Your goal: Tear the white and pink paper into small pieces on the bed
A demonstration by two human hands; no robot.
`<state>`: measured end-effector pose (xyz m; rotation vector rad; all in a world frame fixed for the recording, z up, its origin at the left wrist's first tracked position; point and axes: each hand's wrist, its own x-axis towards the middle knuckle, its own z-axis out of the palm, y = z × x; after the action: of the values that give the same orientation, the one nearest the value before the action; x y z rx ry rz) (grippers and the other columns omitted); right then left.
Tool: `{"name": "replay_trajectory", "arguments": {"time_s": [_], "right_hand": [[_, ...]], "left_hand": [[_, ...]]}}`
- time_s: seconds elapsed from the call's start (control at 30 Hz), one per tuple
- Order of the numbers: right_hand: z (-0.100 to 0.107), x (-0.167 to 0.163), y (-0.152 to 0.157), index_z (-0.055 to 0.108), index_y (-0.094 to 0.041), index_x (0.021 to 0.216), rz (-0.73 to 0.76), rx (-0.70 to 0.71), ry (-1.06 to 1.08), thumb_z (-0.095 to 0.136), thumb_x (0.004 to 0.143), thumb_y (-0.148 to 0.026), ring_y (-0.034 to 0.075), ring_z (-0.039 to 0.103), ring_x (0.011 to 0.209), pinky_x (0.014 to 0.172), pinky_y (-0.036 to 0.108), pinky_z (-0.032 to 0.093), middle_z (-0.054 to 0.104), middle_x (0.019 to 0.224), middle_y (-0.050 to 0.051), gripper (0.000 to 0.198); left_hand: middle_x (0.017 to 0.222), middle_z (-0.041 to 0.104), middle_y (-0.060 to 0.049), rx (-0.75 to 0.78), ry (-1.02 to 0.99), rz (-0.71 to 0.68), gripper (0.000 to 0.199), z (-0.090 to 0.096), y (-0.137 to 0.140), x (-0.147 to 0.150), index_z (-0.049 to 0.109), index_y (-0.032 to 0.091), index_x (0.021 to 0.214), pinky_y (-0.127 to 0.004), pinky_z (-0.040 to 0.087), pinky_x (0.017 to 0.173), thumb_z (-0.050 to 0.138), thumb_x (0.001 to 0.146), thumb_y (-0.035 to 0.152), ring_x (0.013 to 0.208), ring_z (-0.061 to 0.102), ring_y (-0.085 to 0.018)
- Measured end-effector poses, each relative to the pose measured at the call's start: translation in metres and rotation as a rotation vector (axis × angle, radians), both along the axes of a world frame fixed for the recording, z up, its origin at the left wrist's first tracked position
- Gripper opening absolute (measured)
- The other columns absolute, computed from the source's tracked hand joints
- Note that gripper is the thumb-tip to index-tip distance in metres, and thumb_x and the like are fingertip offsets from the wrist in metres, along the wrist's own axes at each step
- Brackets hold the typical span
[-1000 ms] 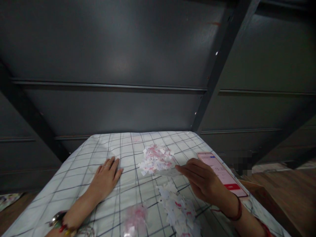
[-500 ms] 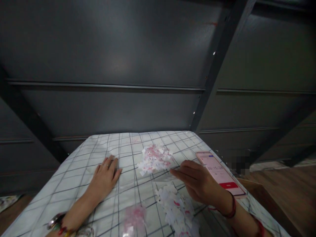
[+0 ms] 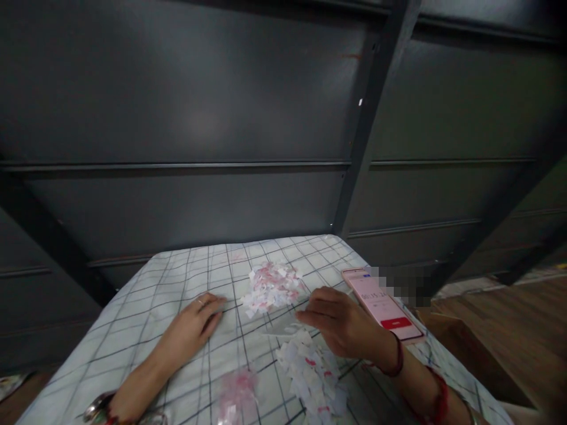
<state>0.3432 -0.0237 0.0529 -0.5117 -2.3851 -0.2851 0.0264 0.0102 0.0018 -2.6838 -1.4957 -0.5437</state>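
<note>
My right hand (image 3: 339,323) is closed in a pinch on a small clear plastic bag (image 3: 280,326), which lies low over the table between two heaps of paper slips. Beyond it sits the far heap of white and pink paper slips (image 3: 271,288). Nearer to me is a heap of mostly white slips (image 3: 312,378) with a few red marks. My left hand (image 3: 195,320) rests on the checked cloth left of the far heap, fingers loosely bent, thumb apart, with nothing visible in it. A clear packet with pink contents (image 3: 237,391) lies at the near edge, somewhat blurred.
A phone (image 3: 385,307) showing a running timer lies along the table's right side. The table wears a white checked cloth (image 3: 177,274). Dark metal panels (image 3: 190,203) stand behind it. A cardboard box (image 3: 473,357) is on the right, below the tabletop.
My left hand has turned, its fingers now pointing right and more bent than before. The right hand keeps its pinch, and the clear bag shows more plainly. The whole view has shifted slightly.
</note>
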Motion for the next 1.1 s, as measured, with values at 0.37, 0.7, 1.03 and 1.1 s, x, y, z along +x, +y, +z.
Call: {"name": "replay_trajectory", "arguments": {"time_s": [0.37, 0.7, 1.03, 1.1], "right_hand": [[0.015, 0.016, -0.005, 0.060, -0.019, 0.095, -0.115, -0.318, -0.219, 0.043, 0.078, -0.005, 0.014, 0.053, 0.076, 0.070, 0.027, 0.043, 0.061, 0.078, 0.002, 0.028], [0.023, 0.025, 0.001, 0.058, -0.018, 0.100, -0.318, -0.159, -0.218, 0.042, 0.083, -0.006, 0.012, 0.056, 0.066, 0.062, 0.025, 0.041, 0.062, 0.072, 0.001, 0.027], [0.022, 0.025, -0.003, 0.054, -0.018, 0.112, -0.439, 0.092, -0.397, 0.043, 0.075, 0.000, 0.012, 0.047, 0.059, 0.057, 0.027, 0.034, 0.056, 0.066, -0.001, 0.042], [0.024, 0.021, -0.008, 0.055, -0.017, 0.111, -0.415, 0.109, -0.391, 0.042, 0.076, 0.000, 0.012, 0.046, 0.058, 0.055, 0.027, 0.032, 0.054, 0.064, -0.001, 0.041]], "left_hand": [[0.144, 0.030, -0.013, -0.083, 0.228, -0.036, 0.062, -0.013, -0.011, -0.002, 0.032, 0.017, 0.138, -0.048, 0.031, 0.103, 0.037, 0.087, 0.053, 0.130, 0.030, -0.029], [0.145, 0.026, -0.012, -0.147, 0.179, -0.039, 0.066, -0.019, -0.007, -0.007, 0.029, 0.018, 0.139, -0.051, 0.026, 0.105, 0.038, 0.086, 0.056, 0.131, 0.025, -0.032], [0.146, 0.023, -0.013, -0.192, 0.227, -0.001, 0.072, -0.015, -0.010, -0.005, 0.029, 0.016, 0.139, -0.047, 0.023, 0.107, 0.030, 0.085, 0.063, 0.132, 0.023, -0.030], [0.146, 0.022, -0.014, -0.218, 0.237, 0.002, 0.072, -0.011, -0.011, -0.004, 0.028, 0.014, 0.139, -0.047, 0.022, 0.107, 0.028, 0.086, 0.062, 0.133, 0.021, -0.030]]}}
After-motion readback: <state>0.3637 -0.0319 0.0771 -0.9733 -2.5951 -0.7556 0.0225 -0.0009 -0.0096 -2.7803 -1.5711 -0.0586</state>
